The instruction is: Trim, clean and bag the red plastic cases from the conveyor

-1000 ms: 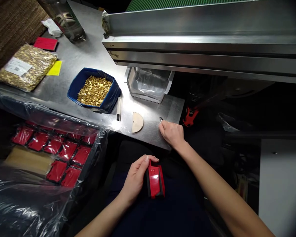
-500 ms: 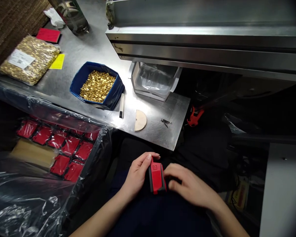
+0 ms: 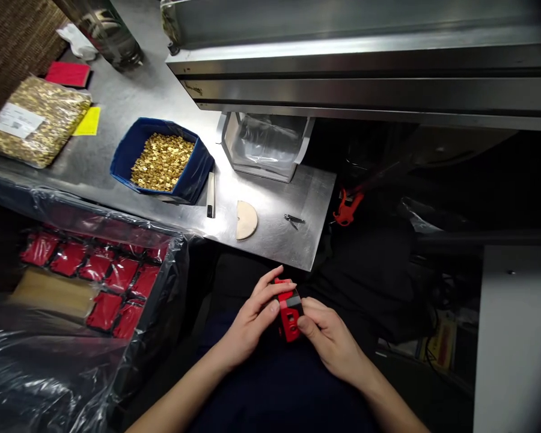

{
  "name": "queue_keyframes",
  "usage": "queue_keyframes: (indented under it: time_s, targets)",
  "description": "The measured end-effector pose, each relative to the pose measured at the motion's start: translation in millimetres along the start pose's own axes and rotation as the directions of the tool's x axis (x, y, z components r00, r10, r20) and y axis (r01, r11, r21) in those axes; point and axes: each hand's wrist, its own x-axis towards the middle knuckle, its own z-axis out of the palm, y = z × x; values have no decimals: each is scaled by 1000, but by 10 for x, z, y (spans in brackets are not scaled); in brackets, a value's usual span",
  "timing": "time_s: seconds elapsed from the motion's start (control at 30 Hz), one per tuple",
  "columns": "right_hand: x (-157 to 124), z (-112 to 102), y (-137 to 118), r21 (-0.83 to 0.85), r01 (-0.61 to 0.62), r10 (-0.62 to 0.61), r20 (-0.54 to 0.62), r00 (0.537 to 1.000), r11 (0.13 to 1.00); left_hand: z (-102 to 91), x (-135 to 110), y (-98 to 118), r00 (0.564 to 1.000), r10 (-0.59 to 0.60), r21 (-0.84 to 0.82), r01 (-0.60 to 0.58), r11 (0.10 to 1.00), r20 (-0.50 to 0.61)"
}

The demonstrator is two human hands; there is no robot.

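Observation:
A small red plastic part with a dark band [image 3: 289,313] is held over my lap, below the metal table's front edge. My left hand [image 3: 252,319] grips it from the left, fingers curled over its top. My right hand [image 3: 329,340] pinches its lower right side with thumb and fingers. On the steel table [image 3: 293,240] above lie small metal tweezers [image 3: 293,219], a half-round wooden piece [image 3: 244,220] and a slim black-tipped tool [image 3: 211,194].
A blue bin of small brass pieces [image 3: 160,159] stands on the table, a clear bag of the same brass pieces [image 3: 31,120] at far left. A plastic-lined box of red parts [image 3: 94,282] sits at lower left. A clear tray [image 3: 264,147] sits under a steel conveyor frame [image 3: 365,60]. An orange clamp [image 3: 346,206] hangs off the table's right edge.
My right hand left the tweezers on the table and came down to the red part. Both hands now hold it, turned and lifted slightly nearer the table edge.

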Motion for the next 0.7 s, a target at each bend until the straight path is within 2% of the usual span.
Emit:
queue_keyframes:
  time_s: [0.1,0.2,0.37,0.47,0.53,0.63,0.7]
  targets:
    - [0,11,-73,-31,-12,12,-11,1000,999,43,11,-8,1000,22,-28,-23,999,-13]
    - [-1,74,-117,-79,-14,13,-15,1000,997,122,65,-9,993,15,-54,-21,998,-114]
    - [-6,195,-138,-106,-39,38,-14,999,994,194,139,-18,957,-134,-99,112,989,-258]
    - [-10,179,-112,-101,-83,83,-3,997,991,177,132,-36,950,-198,-135,169,976,-241]
    - [-10,131,-68,-74,-161,157,-62,986,984,155,117,-41,955,-210,-137,184,973,-211]
    - [-6,48,11,-7,-288,283,-174,943,958,116,99,-36,967,-190,-103,175,979,-169]
    - [-7,6,32,2,-328,324,-165,932,945,89,94,-38,981,-145,-53,139,989,-126]
